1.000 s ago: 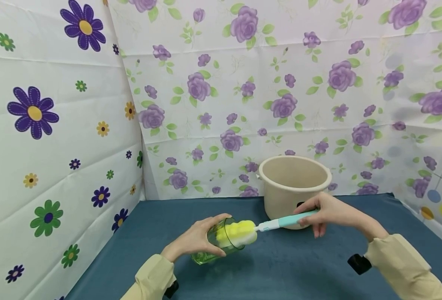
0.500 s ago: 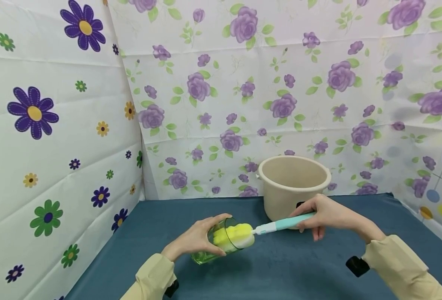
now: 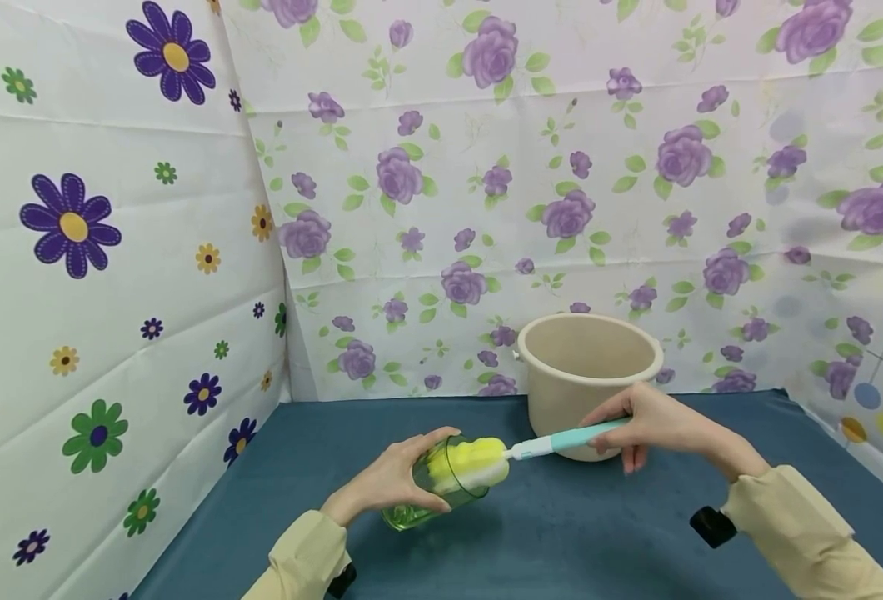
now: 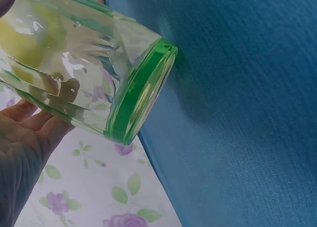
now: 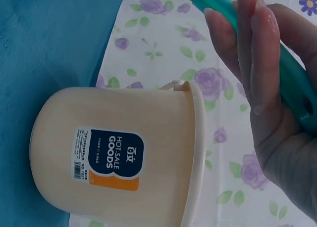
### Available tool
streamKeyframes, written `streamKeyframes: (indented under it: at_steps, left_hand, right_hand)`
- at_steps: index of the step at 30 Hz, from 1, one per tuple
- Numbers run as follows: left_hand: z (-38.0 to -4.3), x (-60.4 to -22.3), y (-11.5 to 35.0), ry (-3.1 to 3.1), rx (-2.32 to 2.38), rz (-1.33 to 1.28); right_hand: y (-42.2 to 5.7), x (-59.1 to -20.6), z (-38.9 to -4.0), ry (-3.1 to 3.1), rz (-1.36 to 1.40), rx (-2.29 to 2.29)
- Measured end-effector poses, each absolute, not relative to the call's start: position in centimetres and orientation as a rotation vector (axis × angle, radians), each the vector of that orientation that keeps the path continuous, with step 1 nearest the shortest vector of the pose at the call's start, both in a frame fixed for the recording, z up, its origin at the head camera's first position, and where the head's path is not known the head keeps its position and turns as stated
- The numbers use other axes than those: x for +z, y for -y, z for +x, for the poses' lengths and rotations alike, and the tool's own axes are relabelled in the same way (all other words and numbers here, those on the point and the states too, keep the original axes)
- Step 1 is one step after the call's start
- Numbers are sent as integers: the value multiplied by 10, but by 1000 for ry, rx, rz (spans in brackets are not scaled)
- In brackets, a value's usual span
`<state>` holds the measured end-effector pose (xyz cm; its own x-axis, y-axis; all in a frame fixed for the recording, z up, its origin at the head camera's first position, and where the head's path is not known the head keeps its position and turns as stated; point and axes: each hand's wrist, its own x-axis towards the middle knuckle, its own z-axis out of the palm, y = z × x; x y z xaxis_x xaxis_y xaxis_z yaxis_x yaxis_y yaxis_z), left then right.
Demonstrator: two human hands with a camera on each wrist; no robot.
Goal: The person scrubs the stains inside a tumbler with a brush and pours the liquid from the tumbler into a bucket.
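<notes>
My left hand (image 3: pixel 383 479) grips a clear green drinking glass (image 3: pixel 441 503) tilted on its side, mouth to the right. In the left wrist view its thick green base (image 4: pixel 141 91) faces the blue cloth. A bottle brush with a yellow and white sponge head (image 3: pixel 490 463) is partly inside the glass, its outer end sticking out past the rim. My right hand (image 3: pixel 655 421) pinches the brush's turquoise handle (image 3: pixel 578 437) between thumb and fingers. In the right wrist view the handle (image 5: pixel 294 88) runs across the palm, and the fingers look wet.
Behind my right hand stands a beige bucket (image 3: pixel 542 408) with a dark-blue and orange label (image 5: pixel 116 158). Blue cloth (image 3: pixel 561 550) covers the table. Flower-patterned sheets (image 3: pixel 411 333) hang at the back and left.
The brush goes slightly deeper into the glass, then its head shifts up a little at the rim. My right hand moves with it; my left hand and the glass stay nearly still.
</notes>
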<state>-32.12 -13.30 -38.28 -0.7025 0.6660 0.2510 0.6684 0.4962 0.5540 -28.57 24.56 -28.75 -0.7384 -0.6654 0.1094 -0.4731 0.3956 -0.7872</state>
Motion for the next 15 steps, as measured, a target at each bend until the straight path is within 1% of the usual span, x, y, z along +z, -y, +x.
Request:
streamKeyframes:
  at_steps: [15]
  left_hand:
    - [-321, -385, 134, 2704, -1001, -1204]
  right_hand:
    - [-245, -290, -279, -2414, -1139, -1240]
